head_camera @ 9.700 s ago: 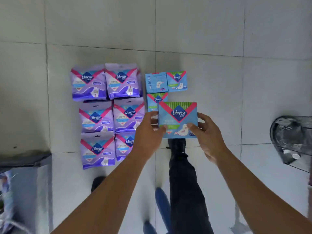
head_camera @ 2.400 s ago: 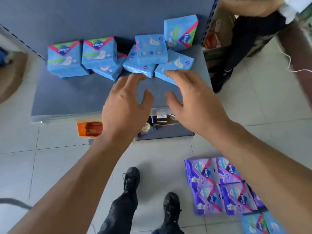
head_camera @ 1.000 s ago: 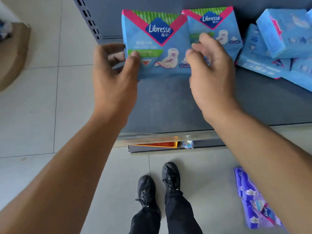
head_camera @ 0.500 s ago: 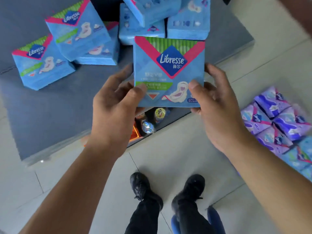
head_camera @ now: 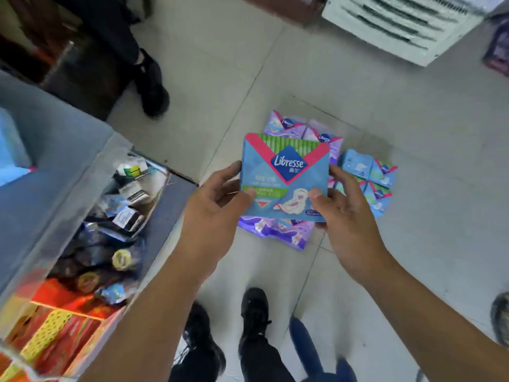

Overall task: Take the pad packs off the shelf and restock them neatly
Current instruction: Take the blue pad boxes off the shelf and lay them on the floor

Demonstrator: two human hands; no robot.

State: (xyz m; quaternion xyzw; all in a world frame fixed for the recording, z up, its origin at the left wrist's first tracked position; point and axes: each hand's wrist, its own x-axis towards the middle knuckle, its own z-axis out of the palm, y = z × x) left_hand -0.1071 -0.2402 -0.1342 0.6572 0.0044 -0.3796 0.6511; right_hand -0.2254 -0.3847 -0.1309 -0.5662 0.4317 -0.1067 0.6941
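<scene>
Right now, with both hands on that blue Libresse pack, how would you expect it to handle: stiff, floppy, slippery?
The blue Libresse pack probably handles light and soft: the left hand and right hand pinch only its lower corners, yet it holds flat. Its glossy film wrap could be slippery. Flat-sided, it seems unlikely to roll.

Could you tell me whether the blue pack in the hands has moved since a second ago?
Yes. The blue pack left the grey shelf and is now over the purple packs on the floor.

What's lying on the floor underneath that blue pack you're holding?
Beneath the blue pack, purple packs lie on the tiled floor, with small blue packs beside them. The held pack covers the middle of the purple group, so their count is unclear.
</scene>
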